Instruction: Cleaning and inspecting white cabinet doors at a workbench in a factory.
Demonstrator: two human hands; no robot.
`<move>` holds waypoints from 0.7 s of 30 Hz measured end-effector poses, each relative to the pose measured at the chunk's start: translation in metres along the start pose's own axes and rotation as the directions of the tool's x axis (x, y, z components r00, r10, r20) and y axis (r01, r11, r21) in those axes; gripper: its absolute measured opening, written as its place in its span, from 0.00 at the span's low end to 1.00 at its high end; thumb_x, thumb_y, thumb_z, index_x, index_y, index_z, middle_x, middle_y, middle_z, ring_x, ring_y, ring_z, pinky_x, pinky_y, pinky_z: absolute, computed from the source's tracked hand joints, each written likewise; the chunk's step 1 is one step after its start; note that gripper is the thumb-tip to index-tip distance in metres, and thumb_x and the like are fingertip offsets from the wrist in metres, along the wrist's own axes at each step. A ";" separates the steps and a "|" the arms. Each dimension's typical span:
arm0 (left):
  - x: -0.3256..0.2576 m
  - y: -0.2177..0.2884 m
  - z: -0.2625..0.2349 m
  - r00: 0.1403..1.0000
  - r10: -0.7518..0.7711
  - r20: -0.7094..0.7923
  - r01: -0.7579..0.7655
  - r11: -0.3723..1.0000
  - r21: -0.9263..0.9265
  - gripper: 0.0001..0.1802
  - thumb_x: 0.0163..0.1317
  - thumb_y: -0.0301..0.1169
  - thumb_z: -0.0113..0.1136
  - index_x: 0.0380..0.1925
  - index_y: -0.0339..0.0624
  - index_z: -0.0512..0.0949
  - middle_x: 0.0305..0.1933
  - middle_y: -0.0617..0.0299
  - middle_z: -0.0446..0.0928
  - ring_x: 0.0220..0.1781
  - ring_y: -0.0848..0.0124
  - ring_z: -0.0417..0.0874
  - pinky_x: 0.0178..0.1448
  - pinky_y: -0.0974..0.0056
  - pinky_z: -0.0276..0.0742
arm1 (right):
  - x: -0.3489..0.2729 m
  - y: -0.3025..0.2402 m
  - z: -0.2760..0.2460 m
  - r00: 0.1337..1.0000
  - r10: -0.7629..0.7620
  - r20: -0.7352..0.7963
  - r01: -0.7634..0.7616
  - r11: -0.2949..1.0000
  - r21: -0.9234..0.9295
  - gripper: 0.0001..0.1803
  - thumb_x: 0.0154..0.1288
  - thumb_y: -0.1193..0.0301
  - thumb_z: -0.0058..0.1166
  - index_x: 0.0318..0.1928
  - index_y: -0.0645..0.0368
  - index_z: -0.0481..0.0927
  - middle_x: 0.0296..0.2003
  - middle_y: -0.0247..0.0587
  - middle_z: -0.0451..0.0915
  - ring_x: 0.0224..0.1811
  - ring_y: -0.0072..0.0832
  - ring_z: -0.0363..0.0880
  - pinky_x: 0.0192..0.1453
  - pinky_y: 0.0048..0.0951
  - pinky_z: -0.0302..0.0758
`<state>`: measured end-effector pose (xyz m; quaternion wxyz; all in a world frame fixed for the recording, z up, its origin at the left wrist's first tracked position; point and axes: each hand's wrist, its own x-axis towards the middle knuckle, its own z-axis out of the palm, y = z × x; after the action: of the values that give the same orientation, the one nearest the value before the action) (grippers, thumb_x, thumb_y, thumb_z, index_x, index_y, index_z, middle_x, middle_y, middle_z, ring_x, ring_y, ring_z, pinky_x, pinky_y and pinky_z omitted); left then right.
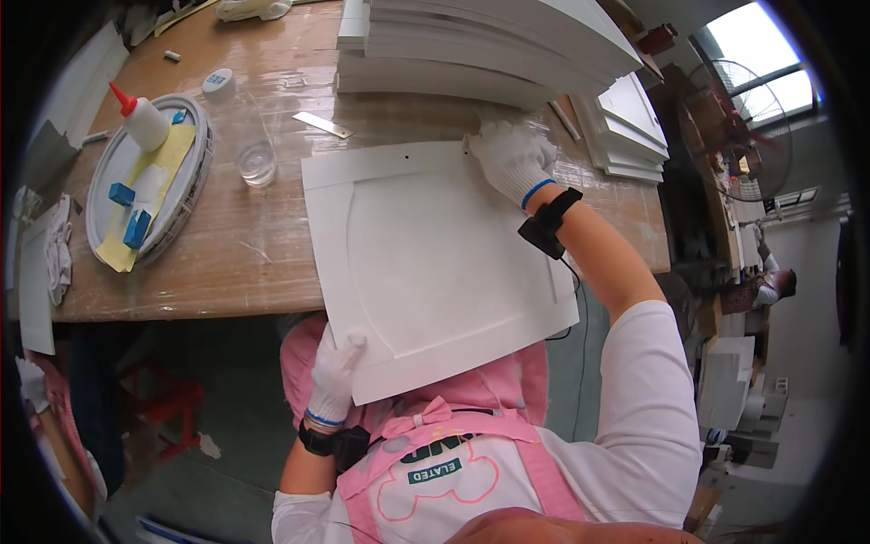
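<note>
A white cabinet door panel (435, 263) with a raised frame lies half on the wooden table (245, 245), its near end overhanging toward my lap. My left hand (333, 374), in a white glove, grips the panel's near left corner. My right hand (513, 160), also gloved, holds the far right corner close to a stack of white panels (480, 45). Both wrists carry black bands.
A round tray (107, 168) at the left holds a glue bottle (140, 118) with a red tip, yellow cloth and blue blocks. A clear plastic bottle (243, 131) lies next to it. More white panels (630, 127) and a fan (739, 131) stand at the right.
</note>
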<state>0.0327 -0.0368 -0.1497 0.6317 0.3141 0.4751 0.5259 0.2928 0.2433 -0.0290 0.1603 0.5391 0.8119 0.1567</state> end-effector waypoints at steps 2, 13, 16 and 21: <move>0.000 0.003 0.001 1.000 0.002 0.006 -0.002 1.000 -0.020 0.21 0.70 0.33 0.56 0.58 0.34 0.69 0.51 0.59 0.77 0.51 0.73 0.76 0.55 0.68 0.73 | 0.010 0.005 0.002 1.000 0.004 0.004 -0.004 0.999 -0.039 0.13 0.69 0.67 0.49 0.51 0.51 0.81 0.49 0.40 0.78 0.54 0.40 0.78 0.54 0.37 0.79; 0.000 0.007 0.004 0.999 -0.032 0.011 0.033 0.996 -0.086 0.20 0.70 0.31 0.55 0.59 0.34 0.69 0.53 0.60 0.76 0.53 0.74 0.76 0.57 0.69 0.72 | 0.005 0.008 0.004 0.999 -0.028 -0.042 0.025 0.996 -0.082 0.13 0.68 0.67 0.50 0.51 0.51 0.81 0.47 0.39 0.79 0.52 0.38 0.79 0.51 0.36 0.79; 0.002 0.000 -0.002 1.000 0.012 0.017 -0.012 1.000 0.010 0.21 0.70 0.31 0.55 0.60 0.34 0.69 0.54 0.60 0.76 0.53 0.74 0.75 0.57 0.69 0.72 | 0.001 -0.005 -0.005 1.000 0.017 0.001 -0.017 0.998 -0.055 0.13 0.68 0.67 0.50 0.50 0.51 0.81 0.48 0.40 0.79 0.53 0.38 0.78 0.53 0.36 0.79; 0.001 0.004 0.005 1.000 -0.009 0.023 0.012 0.988 -0.154 0.21 0.70 0.30 0.55 0.60 0.33 0.69 0.53 0.60 0.76 0.52 0.74 0.76 0.56 0.69 0.73 | 0.008 0.008 0.004 1.000 0.019 -0.024 -0.020 0.998 -0.067 0.13 0.69 0.67 0.47 0.49 0.49 0.82 0.49 0.42 0.78 0.54 0.39 0.78 0.54 0.38 0.78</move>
<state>0.0363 -0.0347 -0.1448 0.6621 0.2674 0.4276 0.5543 0.2980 0.2540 -0.0299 0.1673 0.5393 0.8027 0.1918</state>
